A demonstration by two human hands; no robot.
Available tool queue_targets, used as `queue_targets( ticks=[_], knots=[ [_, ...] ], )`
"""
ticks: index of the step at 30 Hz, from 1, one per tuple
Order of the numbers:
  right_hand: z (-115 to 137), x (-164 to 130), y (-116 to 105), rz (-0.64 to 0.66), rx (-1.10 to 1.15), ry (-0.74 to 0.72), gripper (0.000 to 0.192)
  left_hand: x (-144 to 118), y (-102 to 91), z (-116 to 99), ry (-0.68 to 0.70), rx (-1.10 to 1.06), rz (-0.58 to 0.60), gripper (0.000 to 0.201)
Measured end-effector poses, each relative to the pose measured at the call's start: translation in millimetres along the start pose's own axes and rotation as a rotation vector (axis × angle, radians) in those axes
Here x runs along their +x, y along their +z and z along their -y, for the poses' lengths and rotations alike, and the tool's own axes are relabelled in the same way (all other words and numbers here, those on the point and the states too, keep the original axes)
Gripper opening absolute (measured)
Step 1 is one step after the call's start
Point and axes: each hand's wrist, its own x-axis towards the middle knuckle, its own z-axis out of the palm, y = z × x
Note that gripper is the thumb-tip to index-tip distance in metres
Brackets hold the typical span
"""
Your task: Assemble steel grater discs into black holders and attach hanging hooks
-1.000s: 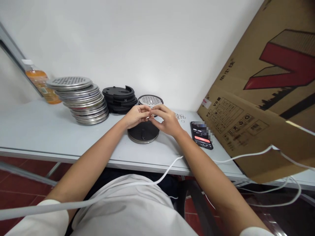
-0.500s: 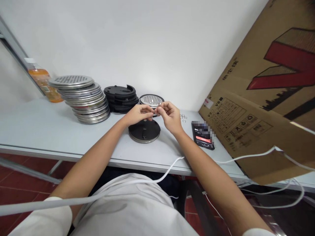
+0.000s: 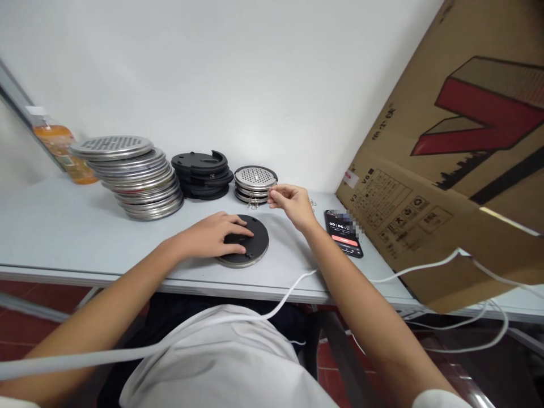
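Observation:
A round black disc (image 3: pixel 259 238) with a metal edge lies near the table's front. My left hand (image 3: pixel 215 235) rests on its left side, fingers spread across the top. Behind it, my right hand (image 3: pixel 293 203) is raised above the table with thumb and fingertips pinched; whatever they hold is too small to make out. Just left of those fingertips are small metal wire clips (image 3: pixel 254 202), at the front of a short stack of perforated metal discs (image 3: pixel 255 177) with dark rims. More small wire pieces (image 3: pixel 313 203) lie behind my right hand, partly hidden.
A tall leaning stack of metal discs (image 3: pixel 140 184) and a pile of black round parts (image 3: pixel 202 175) stand at left, near an orange bottle (image 3: pixel 63 147). A phone (image 3: pixel 343 233) lies at right beside a large cardboard box (image 3: pixel 403 187). A white cable (image 3: pixel 293 292) crosses the table's front edge.
My hands have parted. The left came down and toward me onto the black disc, which has turned. My right hand stays raised and pinched near the disc stack.

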Motion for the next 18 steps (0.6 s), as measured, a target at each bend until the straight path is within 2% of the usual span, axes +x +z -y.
queue_targets(
  ticks=[4, 7, 10, 14, 18],
  knots=[
    [10.1, -34.4, -11.7, 0.002, -0.054, 0.132, 0.041, 0.0, 8.2, -35.8, -0.240, 0.218, -0.160, 0.046],
    [11.7, -66.3, -15.6, 0.010, -0.137, 0.214, 0.036, 8.3, 16.2, -45.5, -0.332, 0.271, -0.233, 0.046],
    [7.4, -86.7, -9.3, 0.054, -0.247, 0.279, 0.029, 17.3, 24.6, -40.0, -0.283, 0.154, -0.266, 0.038],
    [0.3, -94.1, 3.5, 0.065, -0.318, 0.295, 0.017, 21.7, 33.8, -29.4, -0.151, -0.098, -0.292, 0.023],
    [-3.2, -96.1, 4.7, 0.099, -0.341, 0.264, 0.024, 21.4, 35.6, -27.9, -0.127, -0.116, -0.280, 0.021]
  ],
)
